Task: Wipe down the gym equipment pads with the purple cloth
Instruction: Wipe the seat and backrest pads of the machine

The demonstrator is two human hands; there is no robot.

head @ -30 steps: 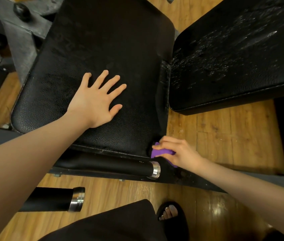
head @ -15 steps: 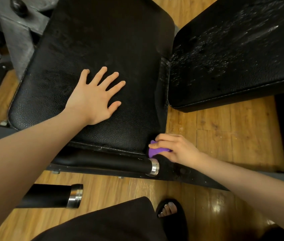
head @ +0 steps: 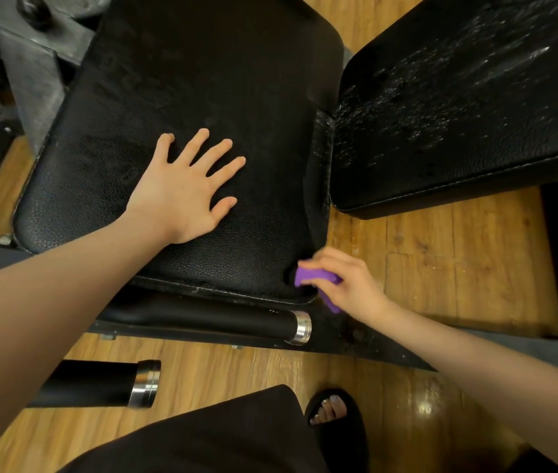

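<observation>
A: Looking at the purple cloth (head: pixel 317 277), how do you think it will handle?

B: I judge it is very light and soft. It is bunched small inside the right hand (head: pixel 346 285), which grips it with curled fingers, low and right of the centre of the frame. It folds easily, so it is best to hold it as a wad with the fingers behind it and to press the flat part on the pad. If it is damp, I cannot tell.

A: Where does it touch?

B: It is at the lower right corner of the seat pad (head: pixel 202 80), on the side edge, just above the floor (head: pixel 441 268).

A: And the left hand (head: pixel 182 196)?

B: It holds nothing. It lies flat on the seat pad with the fingers spread, and I think it braces the body.

A: How will the pads handle?

B: They look like black grained vinyl with some cushion under it, fixed on the frame, so they will not move. The second pad (head: pixel 475 114), at the upper right of the frame, carries many small droplets or spots, so it may be slippery and is probably not wiped yet.

A: Please count the things.

B: One cloth, two hands, two large pads. Also two black handles with chrome ends: one handle (head: pixel 223 319) directly under the seat pad, the other handle (head: pixel 100 384) at the lower left. One sandalled foot (head: pixel 330 409) is at the bottom.
</observation>
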